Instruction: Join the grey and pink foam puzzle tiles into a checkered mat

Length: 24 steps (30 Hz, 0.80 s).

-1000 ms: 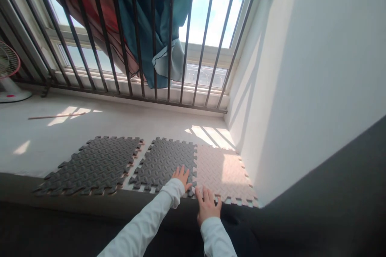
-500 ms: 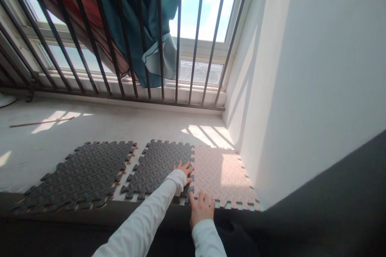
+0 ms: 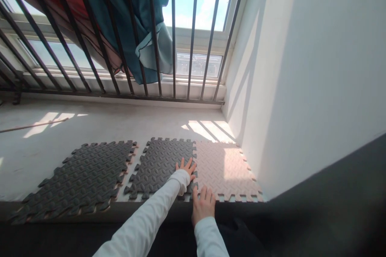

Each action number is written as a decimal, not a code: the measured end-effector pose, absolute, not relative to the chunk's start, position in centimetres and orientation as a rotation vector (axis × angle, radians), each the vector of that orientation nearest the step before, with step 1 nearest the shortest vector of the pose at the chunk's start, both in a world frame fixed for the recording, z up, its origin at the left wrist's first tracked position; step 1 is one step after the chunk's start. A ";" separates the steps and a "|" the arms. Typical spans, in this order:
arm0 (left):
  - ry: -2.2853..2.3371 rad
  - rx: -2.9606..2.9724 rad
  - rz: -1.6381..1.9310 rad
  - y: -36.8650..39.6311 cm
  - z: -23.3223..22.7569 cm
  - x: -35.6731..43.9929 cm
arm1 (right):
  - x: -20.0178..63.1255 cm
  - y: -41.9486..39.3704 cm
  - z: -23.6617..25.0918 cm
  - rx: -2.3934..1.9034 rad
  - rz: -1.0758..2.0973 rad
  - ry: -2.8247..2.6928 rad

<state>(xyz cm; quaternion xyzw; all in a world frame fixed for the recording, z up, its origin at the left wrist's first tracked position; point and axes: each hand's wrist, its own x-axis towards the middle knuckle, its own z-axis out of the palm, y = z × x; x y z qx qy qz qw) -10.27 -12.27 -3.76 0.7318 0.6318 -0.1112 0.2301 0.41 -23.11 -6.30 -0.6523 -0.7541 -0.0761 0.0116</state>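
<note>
Three interlocking foam mats lie on a pale ledge. My left hand (image 3: 186,167) rests flat, fingers spread, on the right edge of the middle dark grey mat (image 3: 163,164), right at its seam with the pink mat (image 3: 224,168). My right hand (image 3: 202,204) lies flat with fingers apart on the pink mat's near left corner, by the ledge's dark front edge. A second dark grey mat (image 3: 81,172) lies apart to the left, with a narrow gap between it and the middle one. Both arms wear white sleeves.
A white wall (image 3: 301,68) stands close on the right. Dark metal railing bars (image 3: 144,48) run along the back before a window, with teal and red cloth (image 3: 132,16) hanging on them. A thin wooden stick (image 3: 33,124) lies at the far left of the ledge (image 3: 105,122).
My left hand slid forward along the seam between the grey and pink mats. My right hand stayed near the front corner. The view shifted, and the fan at the left left the frame.
</note>
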 end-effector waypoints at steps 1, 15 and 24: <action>1.741 2.021 -0.297 -12.3 -4.0 -10.3 | 0.5 -23.2 -5.9 -2.043 -0.227 -2.337; 1.719 2.115 -0.109 -17.8 -2.9 -14.7 | 3.4 -22.6 -3.7 -2.067 -0.059 -2.262; 2.493 1.784 -0.014 -27.6 -4.8 -32.6 | 3.4 -21.8 -3.9 -2.123 -0.065 -2.287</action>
